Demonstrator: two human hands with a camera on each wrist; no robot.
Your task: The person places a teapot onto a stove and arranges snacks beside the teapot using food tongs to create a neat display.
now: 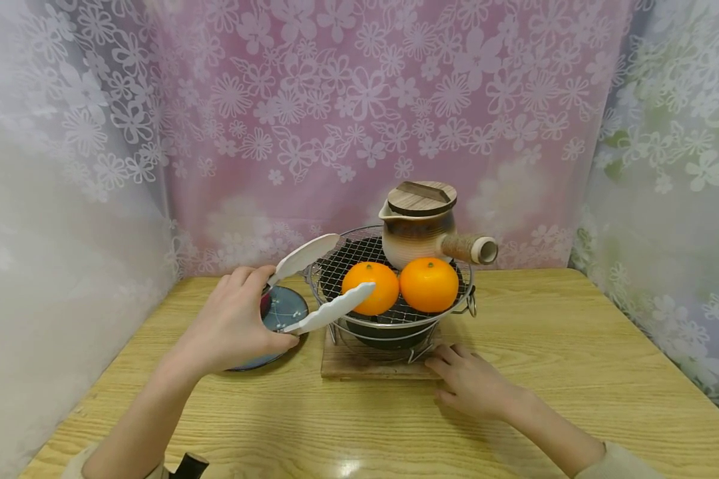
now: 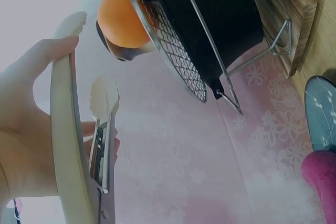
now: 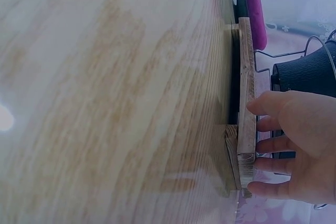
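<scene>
My left hand grips a pair of tongs with pale, scalloped tips, spread wide apart. In the left wrist view, the thumb lies along one arm of the tongs and fingers show behind the other. One tip reaches in front of the left orange; whether it touches is unclear. A second orange sits beside it on the wire grill mesh over a black stove. My right hand rests at the front right corner of the wooden board under the stove, its fingers extended against the board edge.
A clay teapot with a wooden lid and side handle stands at the back of the grill. Left of the stove lies a blue plate bearing a long magenta thing. Floral curtains enclose the wooden table.
</scene>
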